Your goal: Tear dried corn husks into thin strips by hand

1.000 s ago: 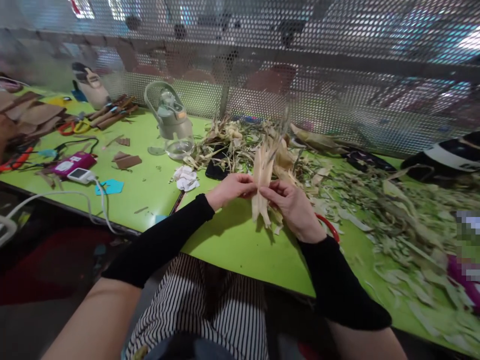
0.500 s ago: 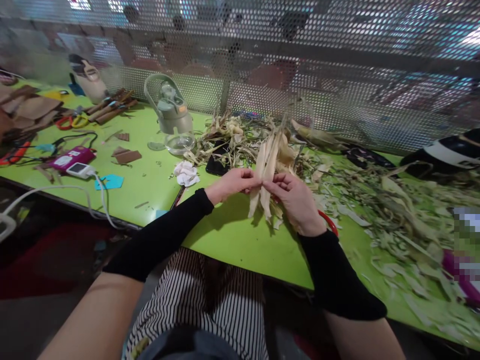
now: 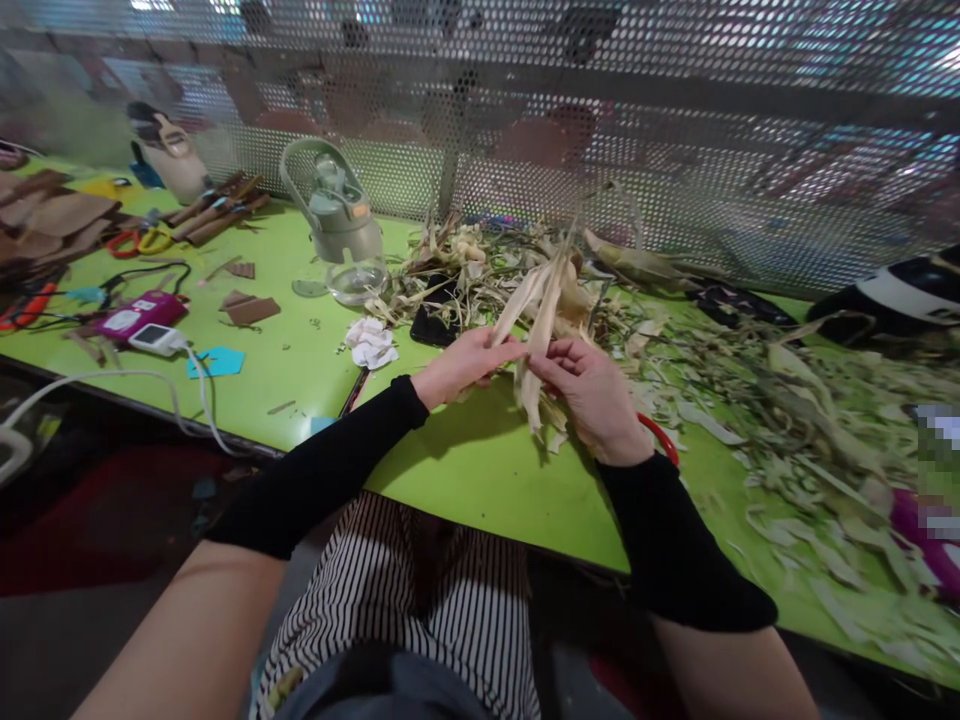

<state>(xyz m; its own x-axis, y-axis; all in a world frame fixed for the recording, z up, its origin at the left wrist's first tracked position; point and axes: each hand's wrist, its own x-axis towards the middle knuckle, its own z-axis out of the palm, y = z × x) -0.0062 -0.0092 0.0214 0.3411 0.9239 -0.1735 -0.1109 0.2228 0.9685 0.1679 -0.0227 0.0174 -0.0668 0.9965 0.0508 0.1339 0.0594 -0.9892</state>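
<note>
Pale dried corn husk strips (image 3: 551, 298) stand up from a bundle in front of me, their lower ends hanging over the green table. My left hand (image 3: 466, 366) is closed, its thumb and fingers pinching a husk strip on the left side of the bundle. Close beside it, my right hand (image 3: 589, 395) pinches another strip of the same bundle between thumb and forefinger. Part of a red handle (image 3: 660, 438) shows at my right wrist; the rest of that tool is hidden. Behind the bundle lies a heap of dried husks (image 3: 465, 255).
A green-lidded water bottle (image 3: 341, 215), crumpled tissue (image 3: 371, 343) and black phone (image 3: 435, 325) are on the green table (image 3: 480, 470). Husk scraps (image 3: 802, 420) spread to the right. At left lie a purple power bank (image 3: 140, 312) and brown pieces (image 3: 251, 308). A perforated metal screen (image 3: 517, 150) rises behind.
My left hand has folded the left husk strip, whose lower end no longer hangs down beside the other. My right hand stays pinched at nearly the same spot.
</note>
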